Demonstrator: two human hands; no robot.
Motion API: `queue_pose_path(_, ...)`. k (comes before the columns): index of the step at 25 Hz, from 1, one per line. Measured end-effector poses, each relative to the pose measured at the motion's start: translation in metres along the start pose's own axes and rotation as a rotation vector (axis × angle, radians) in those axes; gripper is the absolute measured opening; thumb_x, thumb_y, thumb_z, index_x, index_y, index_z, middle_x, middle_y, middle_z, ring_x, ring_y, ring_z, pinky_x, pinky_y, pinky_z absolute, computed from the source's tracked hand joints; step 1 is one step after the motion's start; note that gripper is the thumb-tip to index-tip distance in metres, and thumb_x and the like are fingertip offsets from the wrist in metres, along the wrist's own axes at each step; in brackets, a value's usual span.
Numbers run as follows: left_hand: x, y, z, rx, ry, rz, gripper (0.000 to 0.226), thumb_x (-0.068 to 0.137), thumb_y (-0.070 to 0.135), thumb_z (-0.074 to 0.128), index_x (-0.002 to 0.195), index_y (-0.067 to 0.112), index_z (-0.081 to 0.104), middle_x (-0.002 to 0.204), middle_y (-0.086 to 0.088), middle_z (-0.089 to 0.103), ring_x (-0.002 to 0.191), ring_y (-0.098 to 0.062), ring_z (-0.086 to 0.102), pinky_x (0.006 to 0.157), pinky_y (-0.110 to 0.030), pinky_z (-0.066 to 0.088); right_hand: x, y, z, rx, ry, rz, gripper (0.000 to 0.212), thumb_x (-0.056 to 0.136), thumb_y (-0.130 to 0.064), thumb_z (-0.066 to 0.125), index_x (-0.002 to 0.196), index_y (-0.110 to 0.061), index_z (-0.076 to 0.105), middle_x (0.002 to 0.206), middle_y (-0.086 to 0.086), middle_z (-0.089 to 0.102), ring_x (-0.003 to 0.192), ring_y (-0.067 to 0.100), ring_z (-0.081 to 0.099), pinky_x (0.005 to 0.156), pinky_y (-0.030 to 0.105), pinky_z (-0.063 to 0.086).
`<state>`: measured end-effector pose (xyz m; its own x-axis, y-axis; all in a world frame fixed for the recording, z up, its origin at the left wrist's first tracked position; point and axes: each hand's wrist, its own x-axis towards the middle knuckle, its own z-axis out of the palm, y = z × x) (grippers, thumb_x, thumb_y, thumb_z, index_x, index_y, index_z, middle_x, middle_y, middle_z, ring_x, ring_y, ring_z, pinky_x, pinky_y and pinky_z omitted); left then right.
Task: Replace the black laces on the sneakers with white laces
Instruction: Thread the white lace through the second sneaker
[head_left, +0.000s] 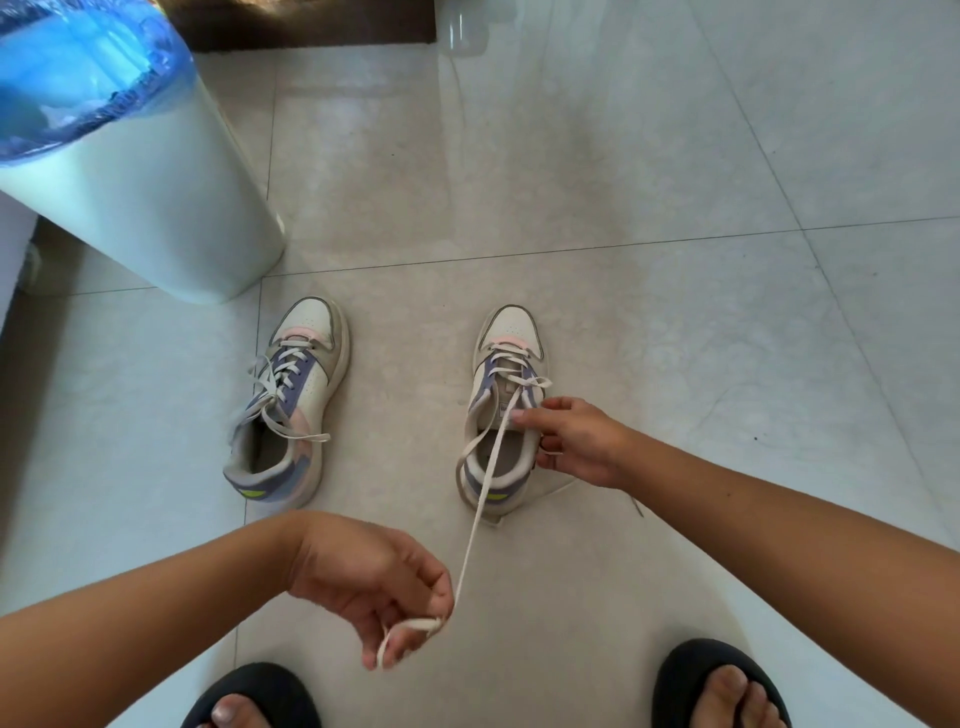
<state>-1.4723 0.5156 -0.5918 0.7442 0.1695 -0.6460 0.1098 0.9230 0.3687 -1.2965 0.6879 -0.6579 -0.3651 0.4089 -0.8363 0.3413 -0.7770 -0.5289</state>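
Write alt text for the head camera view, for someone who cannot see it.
Seen from above, a person's left hand pulls a white lace taut from the right-side sneaker on a tiled floor, while the right hand steadies that sneaker. A second white-laced sneaker sits to the left, near a water dispenser.

Two sneakers side by side on floor (623, 156) — left sneaker (291, 400), right sneaker (501, 410), dispenser (156, 208) behind-left

Your slippers (719, 680) and the blue water bottle (78, 73) are cut off by the frame's edges, and the tongue label (505, 411) is too small to read.
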Motion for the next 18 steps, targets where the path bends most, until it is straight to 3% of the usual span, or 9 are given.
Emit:
queue_pose_path(3, 0.015, -0.002, -0.010, 0.177, 0.536, -0.050, 0.014, 0.091, 0.009, 0.045, 0.085, 0.015, 0.055, 0.049, 0.007, 0.043, 0.041, -0.007, 0.040, 0.053, -0.027, 0.049, 0.001, -0.007, -0.006, 0.073, 0.058, -0.121, 0.029, 0.086, -0.022, 0.067, 0.110, -0.021, 0.051, 0.080, 0.003, 0.053, 0.065, 0.013, 0.052, 0.056, 0.026, 0.046)
queue_pose_path(6, 0.014, 0.008, -0.019, 0.167, 0.796, 0.006, 0.014, 0.092, 0.010, 0.046, 0.086, 0.014, 0.058, 0.050, 0.006, 0.043, 0.039, -0.008, 0.036, 0.047, -0.024, 0.047, 0.008, -0.015, -0.013, -0.404, 0.201, -0.389, 0.023, 0.087, -0.022, 0.066, 0.108, -0.022, 0.057, 0.082, 0.003, 0.053, 0.071, 0.014, 0.053, 0.063, 0.028, 0.048)
queue_pose_path(10, 0.009, 0.028, -0.023, 0.215, 0.951, 0.110, 0.019, 0.094, 0.010, 0.044, 0.083, 0.014, 0.060, 0.060, 0.000, 0.045, 0.038, -0.008, 0.037, 0.043, -0.022, 0.047, 0.014, -0.029, -0.015, -0.572, 0.237, -0.570, 0.001, 0.088, -0.017, 0.064, 0.087, -0.018, 0.064, 0.077, -0.004, 0.060, 0.076, 0.015, 0.055, 0.072, 0.031, 0.047)
queue_pose_path(15, 0.008, 0.039, -0.024, 0.204, 1.010, 0.180, 0.019, 0.094, 0.010, 0.044, 0.084, 0.014, 0.060, 0.061, 0.000, 0.044, 0.039, -0.008, 0.035, 0.042, -0.022, 0.044, 0.013, -0.027, -0.028, -0.975, 0.087, -0.684, 0.021, 0.081, -0.009, 0.063, 0.098, -0.020, 0.057, 0.099, 0.001, 0.057, 0.084, 0.015, 0.053, 0.067, 0.016, 0.041)
queue_pose_path(18, 0.013, 0.043, -0.022, 0.202, 1.052, 0.209, 0.020, 0.095, 0.016, 0.042, 0.086, 0.013, 0.059, 0.060, -0.001, 0.041, 0.036, -0.009, 0.032, 0.037, -0.020, 0.034, 0.014, -0.022, -0.026, -1.055, 0.144, -0.805, 0.011, 0.087, -0.016, 0.064, 0.097, -0.015, 0.061, 0.098, 0.000, 0.056, 0.082, 0.012, 0.052, 0.070, 0.020, 0.040)
